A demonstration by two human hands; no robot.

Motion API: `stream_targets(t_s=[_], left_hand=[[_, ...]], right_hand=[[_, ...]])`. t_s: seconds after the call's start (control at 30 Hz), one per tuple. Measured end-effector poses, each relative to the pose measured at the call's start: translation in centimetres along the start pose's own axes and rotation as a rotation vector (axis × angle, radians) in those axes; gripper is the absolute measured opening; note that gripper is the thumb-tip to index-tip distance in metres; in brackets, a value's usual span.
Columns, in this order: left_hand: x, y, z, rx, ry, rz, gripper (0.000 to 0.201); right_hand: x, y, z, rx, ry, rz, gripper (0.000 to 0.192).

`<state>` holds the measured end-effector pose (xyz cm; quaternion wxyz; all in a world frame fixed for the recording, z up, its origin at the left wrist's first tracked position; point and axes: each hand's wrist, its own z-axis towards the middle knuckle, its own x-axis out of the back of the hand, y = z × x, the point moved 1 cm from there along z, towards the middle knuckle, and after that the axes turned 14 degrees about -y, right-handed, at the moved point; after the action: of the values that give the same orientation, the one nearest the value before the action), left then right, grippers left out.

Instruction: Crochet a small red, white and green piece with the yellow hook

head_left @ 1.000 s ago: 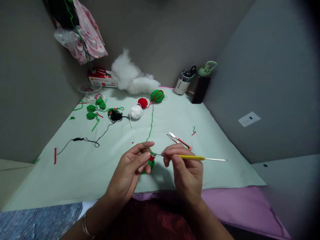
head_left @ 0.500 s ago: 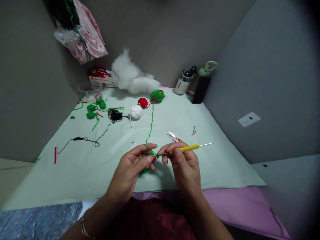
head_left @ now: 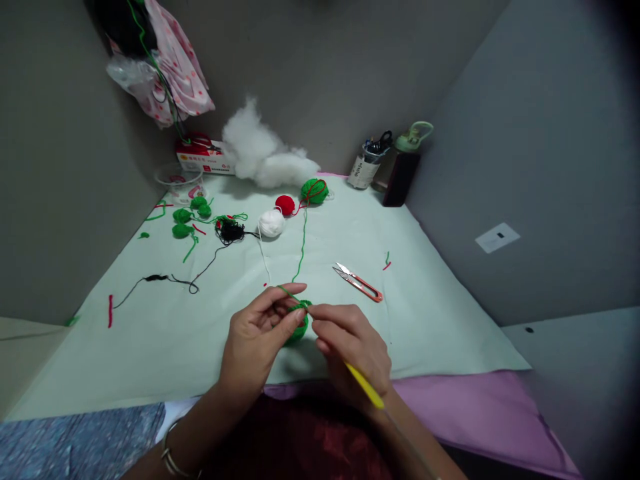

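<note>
The yellow crochet hook (head_left: 365,387), which a second ago pointed out toward three o'clock, has swung round so its handle now trails back toward five o'clock past the wrist; the right hand (head_left: 350,343) is closed on it, fingertips at the green crochet piece (head_left: 299,321). That suggests a stitch being worked in close. The left hand (head_left: 263,333) pinches the piece, forefinger raised with the green strand (head_left: 302,247) over it, running up at twelve o'clock to the green yarn ball (head_left: 315,191). Snips (head_left: 359,282) lie near at two o'clock; red (head_left: 285,204) and white (head_left: 272,223) yarn balls, stuffing (head_left: 265,157) and finished green bits (head_left: 186,217) sit farther off. Nothing blocks the hands on the pale cloth (head_left: 440,313).
</note>
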<state>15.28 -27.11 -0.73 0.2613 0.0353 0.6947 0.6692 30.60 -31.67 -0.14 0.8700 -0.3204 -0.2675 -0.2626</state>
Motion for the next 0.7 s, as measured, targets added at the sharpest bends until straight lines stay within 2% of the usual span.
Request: stream_targets(t_s=[0.13,0.23,0.33,0.5,0.57,0.7], left_hand=[[-0.2,-0.3,0.1,0.055,-0.077,-0.198,0.035],[-0.3,0.0,0.3,0.168,-0.155,-0.407,0.043],[-0.2,0.4,0.5,0.259,-0.159,-0.513,0.04],[-0.3,0.7,0.6,0.17,-0.112,-0.38,0.031],[-0.3,0.6,0.5,0.144,-0.101,-0.321,0.03],[0.2,0.5,0.3,0.104,-0.082,-0.217,0.023]], right_hand=[[-0.3,0.1,0.0,0.077,-0.03,-0.194,0.03],[-0.2,0.3,0.2,0.062,-0.014,-0.189,0.031],[0.0,0.5,0.4,-0.078,0.053,0.106,0.03],[-0.3,1.0,0.7,-0.32,0.196,0.676,0.022],[-0.5,1.3,0.8,-0.363,0.22,0.766,0.02],[-0.4,1.4,0.5,-0.386,0.241,0.767,0.018]])
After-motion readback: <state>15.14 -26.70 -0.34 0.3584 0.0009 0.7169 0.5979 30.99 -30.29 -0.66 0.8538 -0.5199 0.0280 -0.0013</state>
